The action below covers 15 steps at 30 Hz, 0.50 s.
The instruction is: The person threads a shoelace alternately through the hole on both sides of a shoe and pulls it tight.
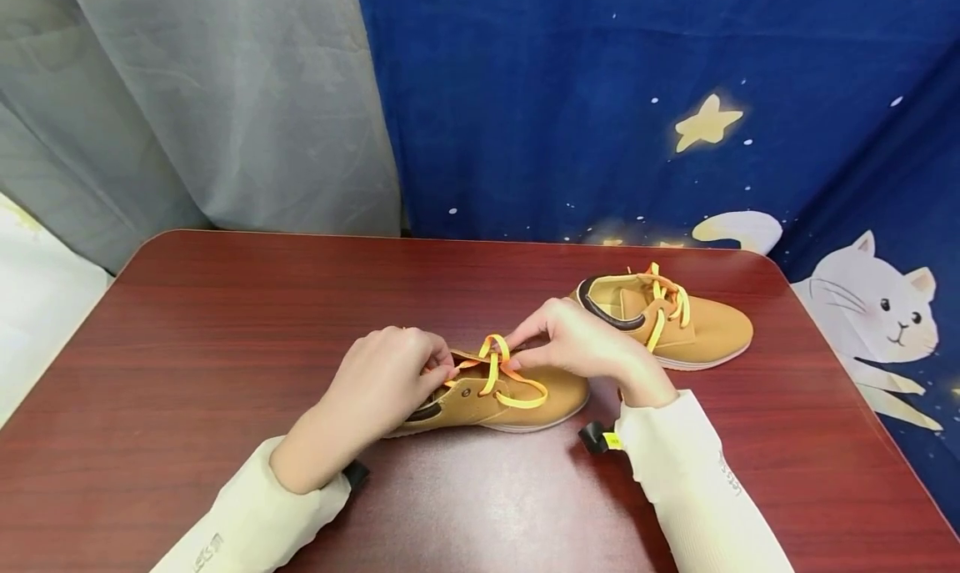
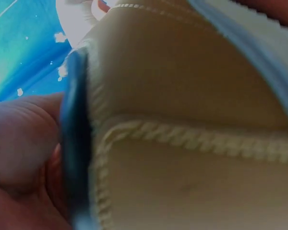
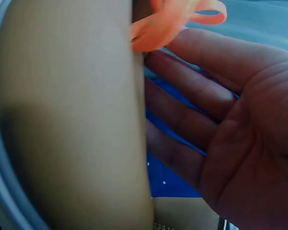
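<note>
A tan shoe (image 1: 558, 394) lies sole down on the table, toe pointing right, its yellow-orange shoelace (image 1: 525, 404) looped over the tongue in a bow shape. From the heel side my left hand (image 1: 386, 369) reaches over the opening and pinches an orange stretch of lace. My right hand (image 1: 581, 344) comes in from the toe side, thumb and forefinger pinching the lace beside the upright loop. Close up in the right wrist view, the shoelace (image 3: 170, 24) meets the forefinger, and the other fingers lie along the shoe's far side. The left wrist view shows the shoe's stitched side (image 2: 182, 81); the left fingertips are hidden there.
A matching tan shoe (image 1: 716, 327) with a yellow lace stands behind and to the right, close to the right hand. The dark red table (image 1: 225, 323) ends at a grey curtain (image 1: 247, 98) and a blue star-patterned curtain (image 1: 540, 123).
</note>
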Each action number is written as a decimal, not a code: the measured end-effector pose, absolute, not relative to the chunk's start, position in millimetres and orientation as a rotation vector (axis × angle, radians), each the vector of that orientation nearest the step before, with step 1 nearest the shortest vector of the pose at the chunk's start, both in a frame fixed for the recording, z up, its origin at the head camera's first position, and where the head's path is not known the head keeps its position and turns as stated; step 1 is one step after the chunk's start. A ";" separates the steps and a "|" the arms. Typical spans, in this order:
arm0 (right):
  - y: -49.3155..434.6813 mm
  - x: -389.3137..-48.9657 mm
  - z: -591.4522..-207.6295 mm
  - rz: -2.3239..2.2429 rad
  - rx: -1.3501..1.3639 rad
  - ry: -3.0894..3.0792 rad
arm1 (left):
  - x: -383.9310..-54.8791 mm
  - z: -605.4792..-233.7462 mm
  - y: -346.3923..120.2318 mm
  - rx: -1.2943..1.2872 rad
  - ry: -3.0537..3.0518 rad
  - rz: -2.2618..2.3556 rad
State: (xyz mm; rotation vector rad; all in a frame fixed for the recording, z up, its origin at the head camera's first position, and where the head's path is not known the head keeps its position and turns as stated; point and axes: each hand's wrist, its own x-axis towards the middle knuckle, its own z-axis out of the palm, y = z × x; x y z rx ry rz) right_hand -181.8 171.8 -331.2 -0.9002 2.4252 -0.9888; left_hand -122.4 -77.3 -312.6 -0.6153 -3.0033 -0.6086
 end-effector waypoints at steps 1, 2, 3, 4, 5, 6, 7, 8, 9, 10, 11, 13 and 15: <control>171.3 -182.1 -332.0 -0.965 -0.906 2.458 | -120.8 -311.2 -78.9 -0.629 -2.993 -0.574; 170.9 -182.5 -332.9 -0.943 -0.908 2.484 | -119.0 -309.5 -81.0 -0.640 -2.984 -0.537; 170.7 -182.8 -333.4 -0.928 -0.915 2.501 | -117.3 -307.6 -83.5 -0.646 -2.978 -0.509; 170.5 -183.2 -334.1 -0.919 -0.918 2.509 | -115.5 -305.5 -86.3 -0.654 -2.967 -0.491; 170.6 -183.5 -334.9 -0.911 -0.920 2.517 | -113.9 -303.6 -89.5 -0.662 -2.958 -0.481; 170.8 -183.8 -335.6 -0.907 -0.920 2.522 | -112.2 -301.8 -92.7 -0.671 -2.946 -0.476; 170.9 -183.9 -335.6 -0.898 -0.917 2.528 | -110.8 -300.4 -95.9 -0.679 -2.935 -0.469; 171.2 -184.0 -336.3 -0.892 -0.916 2.532 | -109.8 -299.5 -98.9 -0.690 -2.927 -0.463; 171.3 -183.9 -336.3 -0.889 -0.915 2.533 | -108.9 -299.0 -101.7 -0.702 -2.919 -0.468; 171.4 -183.9 -336.3 -0.885 -0.916 2.534 | -108.1 -298.9 -104.4 -0.717 -2.908 -0.476; 171.5 -183.8 -336.1 -0.884 -0.918 2.534 | -107.5 -299.0 -106.9 -0.731 -2.901 -0.482; 171.4 -183.3 -334.9 -0.883 -0.922 2.530 | -106.7 -298.9 -111.5 -0.762 -2.886 -0.495; 171.2 -183.4 -334.6 -0.884 -0.921 2.530 | -105.3 -297.9 -116.4 -0.806 -2.855 -0.513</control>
